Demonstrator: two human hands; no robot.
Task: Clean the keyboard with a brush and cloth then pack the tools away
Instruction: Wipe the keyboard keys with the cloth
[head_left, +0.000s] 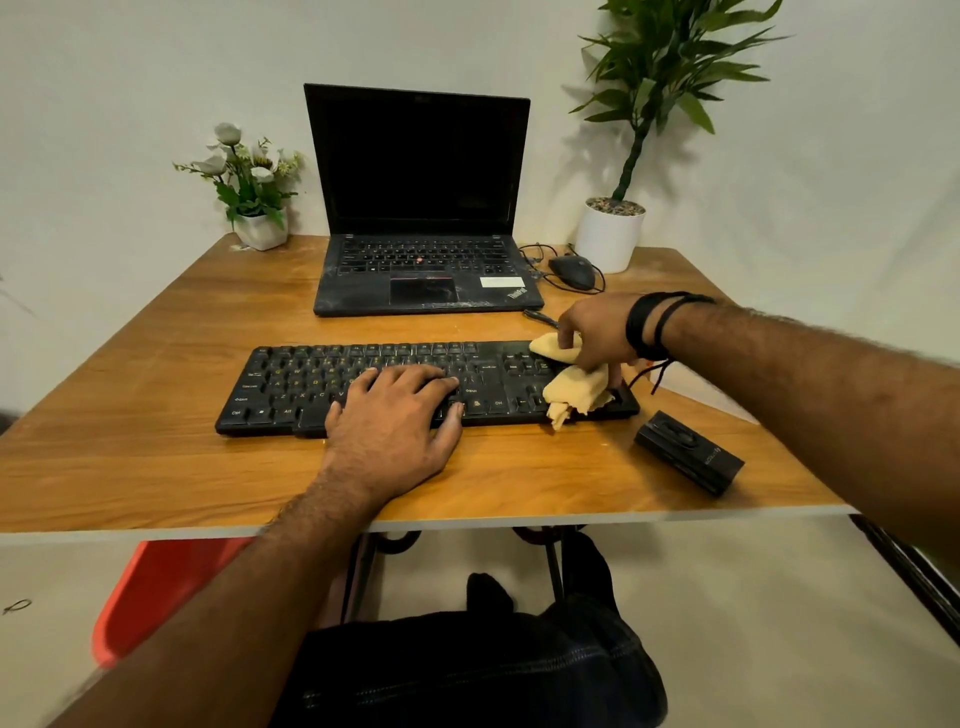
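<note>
Wooden table (156, 457); on it keyboard (291, 384); laptop (421, 280); mouse (573, 271); black case (688, 451)

- "ThinkPad" reads on the laptop (423, 275), on the palm rest's corner at 4 o'clock.
- Keyboard (363, 374) legends show "Ctrl", "Alt" and "Shift" towards 8 o'clock.
- Black case (688, 451): small print, too blurred to read.

A wooden table (156, 415) with a pale edge stood against a plain off-white wall (104, 78). The floor (727, 597) beneath was light beige. A red chair seat (156, 587) showed under the table's left side. Soft light cast a plant's shadow on the wall.
</note>
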